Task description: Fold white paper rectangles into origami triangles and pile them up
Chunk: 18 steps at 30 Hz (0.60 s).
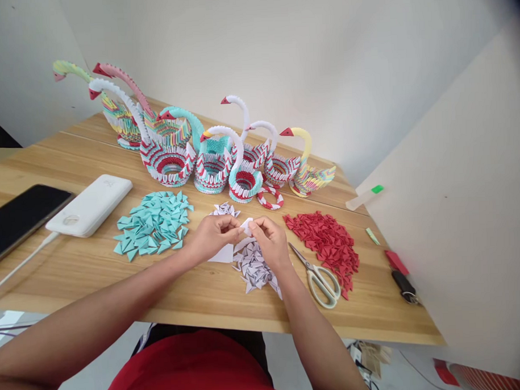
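Between both hands is a small piece of white paper (246,225), partly covered by the fingers. My left hand (216,235) pinches its left side, and my right hand (268,240) pinches its right side. Under and beside the hands lie a flat white sheet (222,254) and a pile of folded white paper triangles (256,267). A smaller heap of white triangles (225,209) sits just beyond my left hand. To the left spreads a pile of turquoise folded triangles (154,224). Red folded triangles (323,244) lie to the right.
Scissors (323,285) lie right of my right hand. Several folded-paper swans (169,164) stand along the back, with a red-and-white paper ring (270,198) before them. A white power bank (92,203) and a phone (26,217) are at left. A green-capped tube (365,197) and keys (403,286) lie at right.
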{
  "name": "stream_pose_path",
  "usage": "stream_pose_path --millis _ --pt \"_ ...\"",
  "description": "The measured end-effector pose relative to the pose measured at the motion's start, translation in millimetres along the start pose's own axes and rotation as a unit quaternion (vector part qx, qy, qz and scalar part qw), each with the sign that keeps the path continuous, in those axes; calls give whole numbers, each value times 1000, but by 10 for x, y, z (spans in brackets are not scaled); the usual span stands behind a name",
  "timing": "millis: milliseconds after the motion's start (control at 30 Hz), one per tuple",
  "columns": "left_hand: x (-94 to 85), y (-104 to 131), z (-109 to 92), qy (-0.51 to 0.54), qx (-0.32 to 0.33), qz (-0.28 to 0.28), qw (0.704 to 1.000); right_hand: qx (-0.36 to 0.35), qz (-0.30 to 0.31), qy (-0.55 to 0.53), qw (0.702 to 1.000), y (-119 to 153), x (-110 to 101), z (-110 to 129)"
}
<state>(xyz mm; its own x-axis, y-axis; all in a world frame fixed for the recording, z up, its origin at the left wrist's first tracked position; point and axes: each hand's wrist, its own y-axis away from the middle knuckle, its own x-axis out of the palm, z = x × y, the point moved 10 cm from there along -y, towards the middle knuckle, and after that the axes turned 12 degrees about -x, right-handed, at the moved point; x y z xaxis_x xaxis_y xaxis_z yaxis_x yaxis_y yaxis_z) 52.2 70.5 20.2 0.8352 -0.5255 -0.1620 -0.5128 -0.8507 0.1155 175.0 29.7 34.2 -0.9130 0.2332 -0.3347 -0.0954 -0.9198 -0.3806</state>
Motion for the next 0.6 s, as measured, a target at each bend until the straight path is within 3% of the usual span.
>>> stream_pose_path --millis 267,600 --pt "4 9 -3 21 -14 6 1000 -9 2 1 1000 -1 -1 14" --pt "61 -5 42 70 1 59 996 10 18 -39 999 -4 56 -5"
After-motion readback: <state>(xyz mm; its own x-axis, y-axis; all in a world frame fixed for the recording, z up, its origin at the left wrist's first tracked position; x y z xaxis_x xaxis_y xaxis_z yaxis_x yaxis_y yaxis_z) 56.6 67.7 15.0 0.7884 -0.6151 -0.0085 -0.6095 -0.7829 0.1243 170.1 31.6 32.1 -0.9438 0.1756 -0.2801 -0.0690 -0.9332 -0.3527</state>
